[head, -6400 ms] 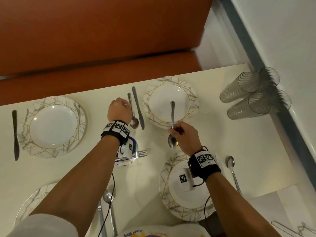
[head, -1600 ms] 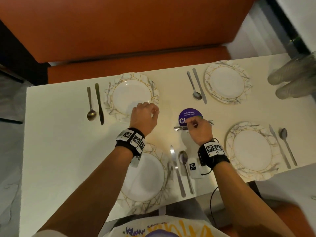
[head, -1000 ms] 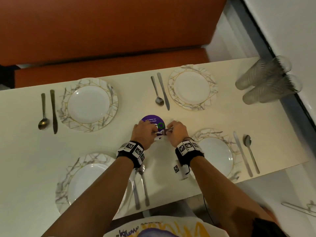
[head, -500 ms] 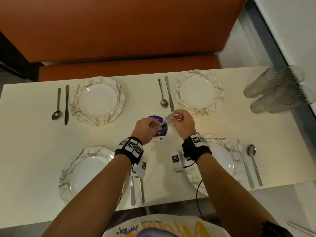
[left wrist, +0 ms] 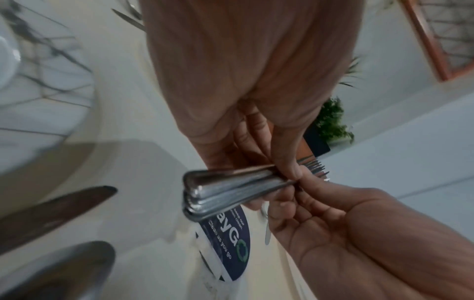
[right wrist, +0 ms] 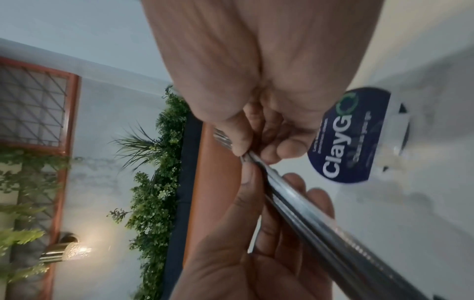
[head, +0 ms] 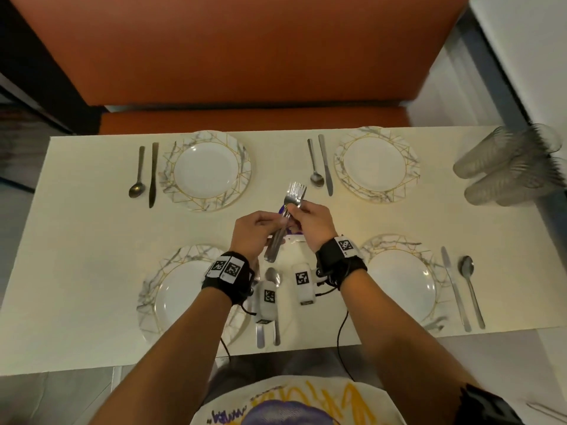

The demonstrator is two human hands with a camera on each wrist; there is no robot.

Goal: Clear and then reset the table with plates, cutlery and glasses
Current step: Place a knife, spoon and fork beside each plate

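A bundle of several steel forks (head: 288, 216) hangs above the middle of the white table (head: 76, 240), tines pointing away from me. My left hand (head: 280, 221) pinches the handles (left wrist: 231, 188) from the left. My right hand (head: 291, 210) pinches the necks just below the tines (right wrist: 223, 140). Four marble-patterned plates are laid: far left (head: 208, 170), far right (head: 376, 164), near left (head: 171, 296), near right (head: 402, 280). A spoon and knife lie beside each, such as the far spoon (head: 315, 167) and knife (head: 325, 164). Clear glasses (head: 509, 167) stand stacked at the right end.
A round purple sticker (left wrist: 231, 243) lies on the table under my hands. An orange bench (head: 245, 118) runs along the far side. A white wall (head: 521, 56) closes the right end behind the glasses. The near-left knife (head: 260, 332) and spoon (head: 273, 277) lie under my left wrist.
Both hands took the forks off the purple sticker and raised them. Since half a second ago the bundle has turned from lying crosswise to pointing its tines away from me.
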